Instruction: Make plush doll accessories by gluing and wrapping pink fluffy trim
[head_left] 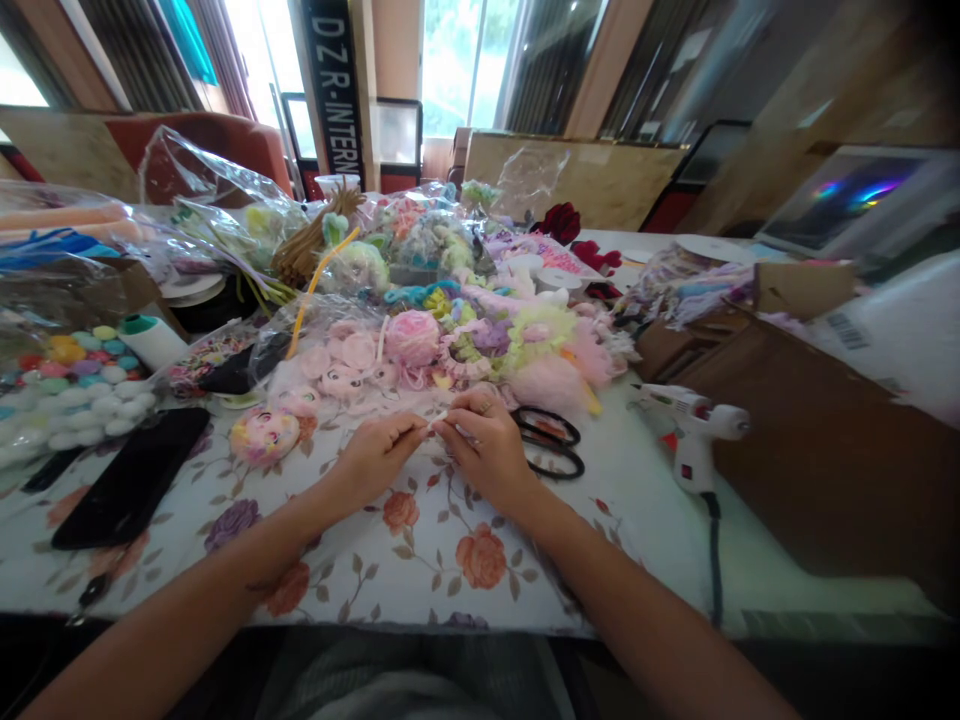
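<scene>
My left hand and my right hand meet over the flowered tablecloth, fingertips pinched close together. Between them is a small whitish piece, mostly covered by the fingers, so its kind does not show. Black-handled scissors lie just right of my right hand, blades hidden. Beyond the hands sit a pink yarn ball and a pink doll head. Left of my left hand rests another doll face with yellow and pink hair.
A white glue gun with a dark cord stands at right beside a brown box. At left lie a black phone, a bag of pompoms and a thread spool. Craft pieces and plastic bags are heaped along the back.
</scene>
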